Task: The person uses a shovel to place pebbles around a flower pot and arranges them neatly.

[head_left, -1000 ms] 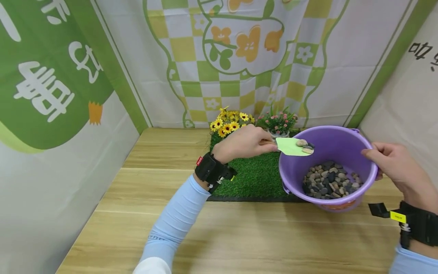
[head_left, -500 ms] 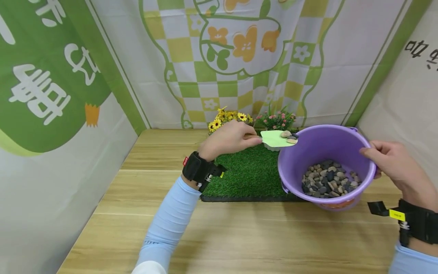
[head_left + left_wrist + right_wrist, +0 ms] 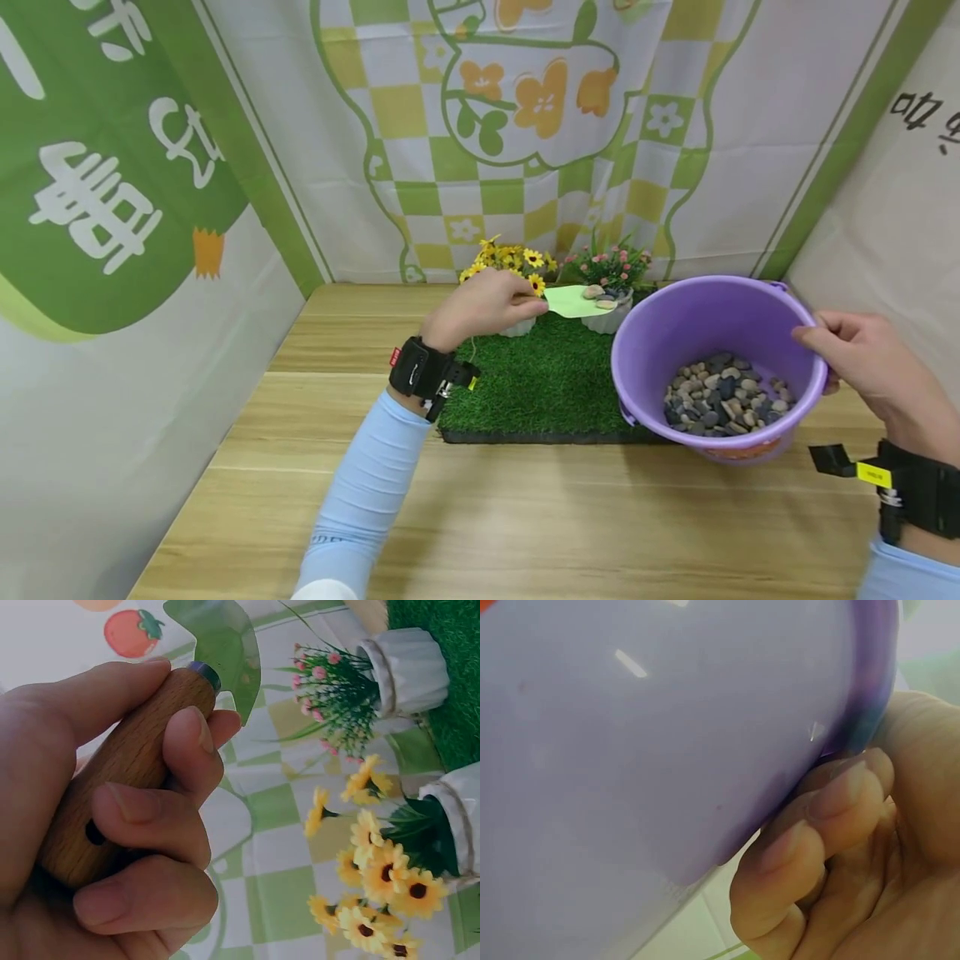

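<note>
My left hand [image 3: 487,307] grips the wooden handle [image 3: 127,769] of a small trowel with a light green blade [image 3: 567,302]. A few pebbles [image 3: 604,297] lie on the blade's tip, held above the grass mat near the flower pots. My right hand [image 3: 873,367] holds the rim of a purple bucket [image 3: 637,358], thumb inside and fingers against the outer wall in the right wrist view. The bucket tilts towards me, with many grey and tan pebbles [image 3: 723,396] at its bottom.
On the green grass mat [image 3: 540,392] stand a white pot of yellow flowers [image 3: 382,881] and a white pot of pink flowers [image 3: 409,671]. A wooden table [image 3: 525,517] lies beneath. Printed curtains [image 3: 540,192] hang behind and at both sides.
The left hand has carried the trowel and its pebbles leftward, away from over the bucket, to in front of the flower pots. The right hand and the bucket have stayed nearly still.
</note>
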Demonstrator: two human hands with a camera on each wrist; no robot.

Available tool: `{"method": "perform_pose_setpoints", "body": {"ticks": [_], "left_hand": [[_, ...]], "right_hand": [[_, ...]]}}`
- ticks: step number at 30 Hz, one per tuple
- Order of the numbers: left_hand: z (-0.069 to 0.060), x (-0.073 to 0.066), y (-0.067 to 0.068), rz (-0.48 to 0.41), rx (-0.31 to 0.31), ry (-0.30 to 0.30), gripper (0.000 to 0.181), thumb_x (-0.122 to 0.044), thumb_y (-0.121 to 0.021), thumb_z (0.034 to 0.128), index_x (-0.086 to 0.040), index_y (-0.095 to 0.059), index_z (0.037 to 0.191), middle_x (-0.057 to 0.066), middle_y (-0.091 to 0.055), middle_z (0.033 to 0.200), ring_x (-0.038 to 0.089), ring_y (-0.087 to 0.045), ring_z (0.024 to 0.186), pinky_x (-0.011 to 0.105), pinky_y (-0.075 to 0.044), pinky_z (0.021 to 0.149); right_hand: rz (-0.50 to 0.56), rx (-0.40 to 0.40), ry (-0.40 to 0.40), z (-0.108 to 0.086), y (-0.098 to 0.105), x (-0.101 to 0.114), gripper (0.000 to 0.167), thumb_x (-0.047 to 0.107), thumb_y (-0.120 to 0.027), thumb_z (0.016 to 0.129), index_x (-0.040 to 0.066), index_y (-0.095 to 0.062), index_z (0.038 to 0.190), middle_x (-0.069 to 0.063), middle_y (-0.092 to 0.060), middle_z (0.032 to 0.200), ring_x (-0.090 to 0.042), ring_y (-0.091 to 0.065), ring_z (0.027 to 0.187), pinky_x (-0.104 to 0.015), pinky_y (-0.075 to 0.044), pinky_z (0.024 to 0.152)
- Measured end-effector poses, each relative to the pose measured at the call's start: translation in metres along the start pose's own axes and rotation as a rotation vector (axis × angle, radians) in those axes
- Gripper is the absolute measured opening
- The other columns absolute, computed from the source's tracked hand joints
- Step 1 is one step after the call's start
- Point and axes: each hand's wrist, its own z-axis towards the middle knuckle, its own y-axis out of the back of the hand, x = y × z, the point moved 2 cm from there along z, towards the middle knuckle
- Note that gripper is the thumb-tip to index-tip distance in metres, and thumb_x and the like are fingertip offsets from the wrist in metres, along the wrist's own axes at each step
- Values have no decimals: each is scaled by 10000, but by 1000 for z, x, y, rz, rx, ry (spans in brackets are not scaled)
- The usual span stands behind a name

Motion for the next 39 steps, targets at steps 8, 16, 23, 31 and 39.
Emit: {"method": "perform_pose_setpoints", "body": {"ticks": [8, 16, 23, 31, 39], "left_hand": [[4, 14, -11, -27, -2, 3, 289, -314, -554, 1010, -165, -676, 796, -54, -495, 620, 94, -438, 524, 256, -422, 614], [9, 26, -33, -55, 26, 16, 364, -323, -537, 1020, -166, -538, 691, -52, -374, 583, 99, -340, 509, 255, -331, 604], [19, 31, -59, -52, 71, 31, 312, -331, -544, 1016, -151, -637, 779, -34, -412, 617, 95, -339, 509, 240, -307, 578], [34, 35, -88, -13, 102, 14, 278, -323, -552, 1013, -148, -701, 855, -37, -497, 633, 78, -381, 508, 238, -347, 624], [45, 31, -100, -27, 130, 5, 339, -306, -569, 1006, -127, -612, 721, -51, -319, 569, 87, -261, 490, 234, -261, 563]], "right_hand": [[3, 3, 17, 1, 1, 0, 312, 249, -533, 1021, 9, -560, 824, 5, -612, 595, -133, -542, 488, -275, -461, 487], [8, 0, 45, 2, 2, 1, 293, 194, -536, 1016, 41, -581, 770, 16, -593, 569, -124, -534, 472, -262, -459, 472], [22, 1, 89, 2, 1, 0, 279, 161, -542, 1009, 50, -580, 755, 9, -586, 557, -120, -527, 457, -263, -452, 457], [26, -1, 122, 3, 1, -1, 270, 136, -538, 1007, 53, -577, 753, 5, -588, 552, -110, -529, 440, -259, -450, 444], [21, -7, 137, 1, 0, -1, 285, 129, -542, 1004, 35, -554, 736, 25, -570, 543, -121, -521, 436, -264, -445, 440]]}}
